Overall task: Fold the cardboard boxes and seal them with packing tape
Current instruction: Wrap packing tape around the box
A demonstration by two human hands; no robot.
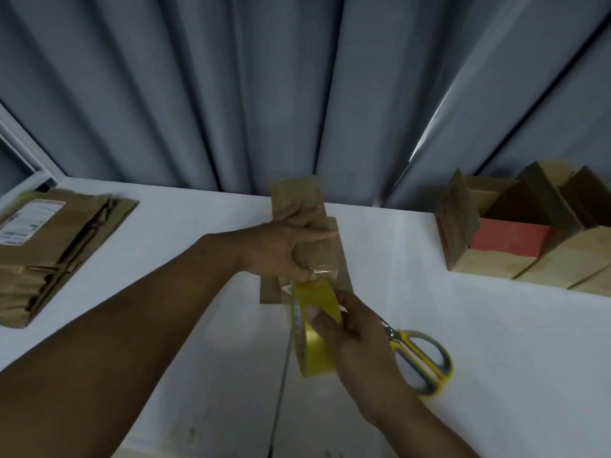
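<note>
Bare white table (205, 246) lies open between the flattened cardboard stack (49, 249) at left and the central box (307, 233). Rightward, scissors (420, 358) and open boxes (529, 233) block the way; curtain (297, 87) closes the back.

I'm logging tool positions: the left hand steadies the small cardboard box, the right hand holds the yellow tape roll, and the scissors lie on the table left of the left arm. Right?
Not quite. The head view shows the scissors lying on the table to the right, beside the right hand, not left of the left arm. The rest holds: the left hand steadies the small cardboard box and the right holds the yellow tape roll.
</note>
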